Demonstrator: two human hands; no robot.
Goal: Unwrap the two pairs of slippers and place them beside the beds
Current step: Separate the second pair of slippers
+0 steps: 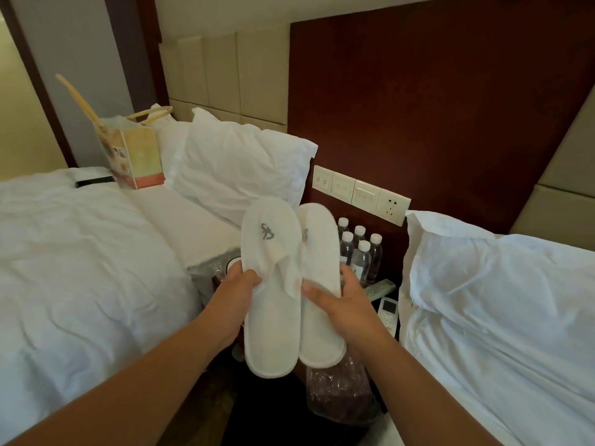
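Nearby, water bottles (360, 252) behind slippers (289, 284).

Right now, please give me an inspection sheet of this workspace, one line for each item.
Surface: nightstand between the two beds, mostly hidden behind the slippers.
Job's things: left slipper and right slipper, white, unwrapped, held side by side in the air; clear wrapper lies below them. No second pair seen.
Clutter: five water bottles and two remotes on the nightstand; paper bag and a dark flat item on the left bed.
Grippers: left hand holds the left slipper; right hand holds the right slipper.
Cables: nothing seen.
Surroundings: right bed, pillows, wall switch panel, headboard.
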